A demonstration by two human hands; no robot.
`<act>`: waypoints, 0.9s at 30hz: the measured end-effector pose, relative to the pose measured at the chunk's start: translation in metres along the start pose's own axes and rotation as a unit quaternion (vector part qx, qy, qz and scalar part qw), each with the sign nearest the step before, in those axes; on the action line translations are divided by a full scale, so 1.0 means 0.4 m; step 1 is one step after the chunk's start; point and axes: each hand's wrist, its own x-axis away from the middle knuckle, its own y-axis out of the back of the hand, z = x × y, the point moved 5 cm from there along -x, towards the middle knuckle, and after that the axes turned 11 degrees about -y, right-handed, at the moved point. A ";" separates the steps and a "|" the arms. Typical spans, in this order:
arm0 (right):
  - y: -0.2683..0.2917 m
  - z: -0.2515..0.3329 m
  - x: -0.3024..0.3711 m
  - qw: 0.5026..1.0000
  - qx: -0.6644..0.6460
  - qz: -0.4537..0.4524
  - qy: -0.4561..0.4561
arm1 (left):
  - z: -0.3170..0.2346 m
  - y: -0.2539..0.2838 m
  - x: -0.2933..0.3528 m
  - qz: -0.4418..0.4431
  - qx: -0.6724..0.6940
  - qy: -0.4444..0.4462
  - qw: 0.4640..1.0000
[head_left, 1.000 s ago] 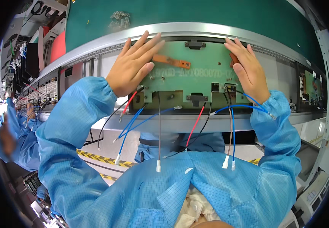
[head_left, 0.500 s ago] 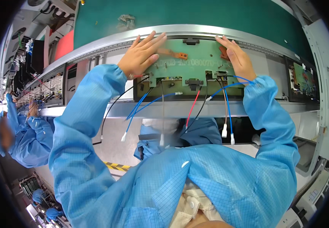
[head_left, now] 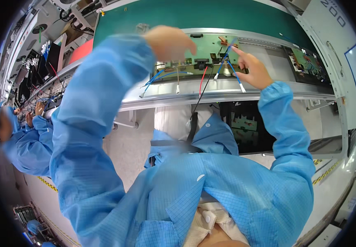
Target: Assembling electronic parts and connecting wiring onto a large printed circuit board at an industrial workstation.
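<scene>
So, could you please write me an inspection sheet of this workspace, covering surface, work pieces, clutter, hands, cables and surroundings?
Surface: green mat beyond a metal rail.
Work pieces: green board with black clips, partly hidden; second board to the right.
Clutter: small greyish pile on the mat, too blurred to identify.
Hands: left hand blurred, over the board's left part; right hand with index fingertip at a blue wire, contact unclear.
Cables: red wire and black wire run from the board's near side; the black one hangs past the bench edge.
Surroundings: co-worker at left.
</scene>
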 end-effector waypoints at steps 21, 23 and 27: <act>-0.028 -0.038 -0.043 0.955 -0.105 -0.206 -0.185 | -0.121 -0.104 -0.271 0.019 -0.118 -0.156 0.980; -0.016 -0.055 -0.079 0.953 -0.146 -0.211 -0.160 | -0.084 -0.066 -0.293 0.006 -0.111 -0.136 0.984; -0.015 -0.101 -0.122 0.960 -0.164 -0.178 -0.139 | -0.019 0.016 -0.317 -0.016 -0.005 -0.064 0.998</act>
